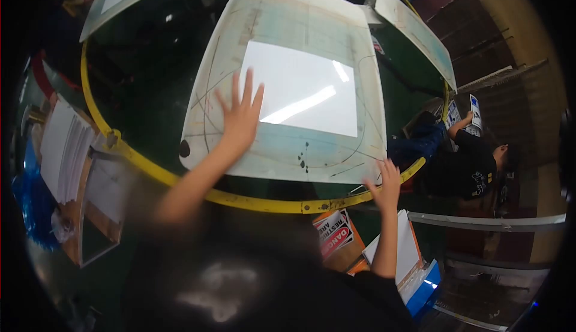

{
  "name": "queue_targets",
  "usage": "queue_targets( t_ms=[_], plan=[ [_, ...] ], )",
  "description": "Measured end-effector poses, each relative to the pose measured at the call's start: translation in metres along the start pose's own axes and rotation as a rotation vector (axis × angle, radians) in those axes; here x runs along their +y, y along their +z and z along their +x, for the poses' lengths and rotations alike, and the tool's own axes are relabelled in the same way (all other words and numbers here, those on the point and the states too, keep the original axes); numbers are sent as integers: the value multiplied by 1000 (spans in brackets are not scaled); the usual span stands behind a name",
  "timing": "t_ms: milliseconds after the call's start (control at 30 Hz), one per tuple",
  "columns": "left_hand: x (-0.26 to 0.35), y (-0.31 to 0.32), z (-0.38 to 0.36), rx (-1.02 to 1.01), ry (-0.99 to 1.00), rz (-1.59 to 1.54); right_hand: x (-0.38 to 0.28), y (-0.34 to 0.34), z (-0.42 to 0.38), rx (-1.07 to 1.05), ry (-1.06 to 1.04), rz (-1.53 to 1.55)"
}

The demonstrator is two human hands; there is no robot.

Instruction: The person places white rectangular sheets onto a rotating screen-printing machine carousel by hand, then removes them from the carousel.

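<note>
A glossy white sheet point(306, 89) lies flat and slightly turned on a worn, pale platen point(288, 158) stained with blue-green. Over the sheet's left edge is my left hand point(241, 113), fingers spread and holding nothing; whether it touches the sheet cannot be told. My right hand point(386, 182) is at the platen's lower right corner, fingers apart, with nothing in it. Black spots and thin dark lines mark the platen below the sheet.
A yellow curved rail point(258, 202) runs between my body and the platen. More platens point(420, 38) stand to either side. Stacked white sheets point(63, 146) are at left, a red danger sign point(334, 234) below. At right, a person point(465, 167) holds a printed plate.
</note>
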State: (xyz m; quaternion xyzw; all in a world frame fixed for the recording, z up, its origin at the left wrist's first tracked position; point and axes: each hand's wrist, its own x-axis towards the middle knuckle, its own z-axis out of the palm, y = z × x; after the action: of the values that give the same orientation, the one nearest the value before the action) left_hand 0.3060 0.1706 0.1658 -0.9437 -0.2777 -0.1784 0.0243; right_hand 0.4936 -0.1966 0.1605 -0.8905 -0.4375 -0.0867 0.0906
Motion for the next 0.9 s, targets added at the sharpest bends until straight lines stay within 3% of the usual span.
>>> queue_targets(
  t_ms=[33,167,233,333,467,567,700,833,900],
  plan=[
    [9,-25,-26,0,-19,-278,21,0,-43,-4,23,3],
    [30,-35,-137,76,-92,-537,16,-37,-186,-573,479,-136],
    [49,-42,-176,-1,-124,-678,29,-18,-252,-717,694,-145],
    [74,-59,-194,-127,-37,-784,43,8,-303,-548,883,89],
    [80,-68,-178,-138,184,-794,43,2,-310,-340,757,7],
    [77,-74,-163,-106,214,-760,56,9,-332,-288,627,37],
    [82,-85,-158,-34,185,-752,47,-2,-336,-118,619,110],
    [90,-90,-164,-72,265,-783,45,5,-351,97,703,-106],
    [95,-92,-166,-117,312,-834,45,1,-353,335,662,-224]
  ],
)
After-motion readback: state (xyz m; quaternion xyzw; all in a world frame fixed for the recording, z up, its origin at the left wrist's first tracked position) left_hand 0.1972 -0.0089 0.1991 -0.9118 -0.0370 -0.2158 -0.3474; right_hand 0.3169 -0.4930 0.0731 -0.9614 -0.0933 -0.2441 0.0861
